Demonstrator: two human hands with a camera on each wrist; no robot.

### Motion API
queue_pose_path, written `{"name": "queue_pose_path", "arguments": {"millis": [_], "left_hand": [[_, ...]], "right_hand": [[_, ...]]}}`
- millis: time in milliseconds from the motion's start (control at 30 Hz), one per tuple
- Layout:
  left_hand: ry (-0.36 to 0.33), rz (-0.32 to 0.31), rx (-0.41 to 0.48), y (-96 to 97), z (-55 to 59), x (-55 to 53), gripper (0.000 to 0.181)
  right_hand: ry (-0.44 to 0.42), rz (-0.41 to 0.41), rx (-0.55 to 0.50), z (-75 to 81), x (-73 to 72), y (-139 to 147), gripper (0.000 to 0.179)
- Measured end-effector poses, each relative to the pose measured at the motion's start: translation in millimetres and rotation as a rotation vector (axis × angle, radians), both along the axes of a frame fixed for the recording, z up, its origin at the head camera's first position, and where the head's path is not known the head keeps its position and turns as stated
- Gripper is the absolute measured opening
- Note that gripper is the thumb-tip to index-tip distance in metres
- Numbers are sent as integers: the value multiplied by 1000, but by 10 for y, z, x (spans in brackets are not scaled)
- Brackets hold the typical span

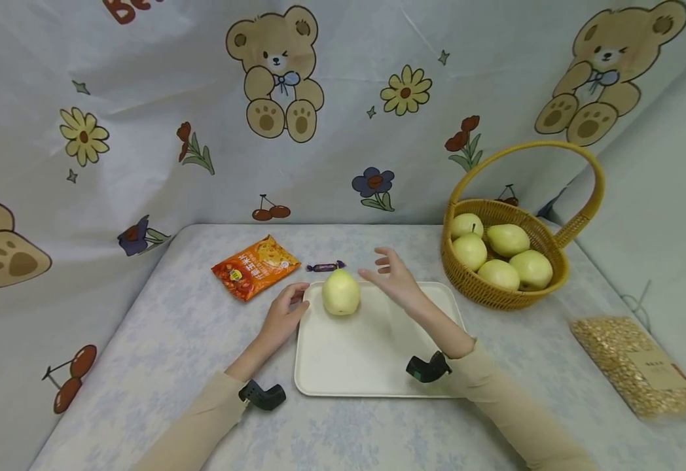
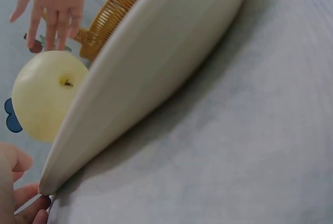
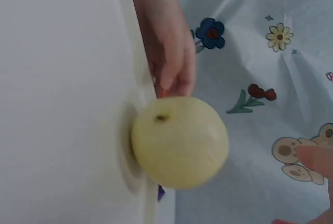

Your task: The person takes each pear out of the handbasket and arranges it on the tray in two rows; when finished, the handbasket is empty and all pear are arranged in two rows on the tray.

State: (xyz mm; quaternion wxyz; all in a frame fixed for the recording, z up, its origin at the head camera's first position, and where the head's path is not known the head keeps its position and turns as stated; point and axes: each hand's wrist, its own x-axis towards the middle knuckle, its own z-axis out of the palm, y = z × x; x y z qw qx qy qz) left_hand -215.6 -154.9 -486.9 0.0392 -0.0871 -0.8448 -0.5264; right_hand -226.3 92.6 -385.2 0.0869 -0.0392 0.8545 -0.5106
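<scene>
A pale yellow-green pear point(image 1: 340, 293) stands on the cream tray point(image 1: 366, 366), near its far left corner. My right hand point(image 1: 398, 280) hovers over the tray's far side, just right of the pear, fingers spread and holding nothing. The left wrist view also shows that right hand point(image 2: 60, 3) beyond the pear point(image 2: 49, 96). At the tray's far left corner rests my left hand point(image 1: 284, 313), its loosely bent fingers against the rim. In the right wrist view the left hand point(image 3: 169, 42) lies beside the rim, behind the pear point(image 3: 180, 142).
A wicker basket point(image 1: 502, 299) of several pears stands at the back right. An orange snack packet point(image 1: 256, 267) lies at the back left. A small purple-wrapped candy point(image 1: 325, 267) lies behind the tray. At the right is a clear bag of grain-like pieces point(image 1: 637, 366).
</scene>
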Motion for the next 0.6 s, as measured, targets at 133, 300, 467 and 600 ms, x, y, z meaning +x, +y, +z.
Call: {"name": "queue_pose_path", "arguments": {"millis": [133,300,467,600], "left_hand": [[1,-7,1,-14,-5,-1,36],[-5,-3,-12,-29,-22,-6,36],[2,7,-22,-11,-10,5,36],[-1,5,-20,-13,-8,12,37]], "right_hand": [[106,-26,-37,193,-44,344,63],[209,-94,-35,330,-147,798,57],[253,-170,1,310,-262,1204,55],[266,-219,15,242,-329,1435,56]]}}
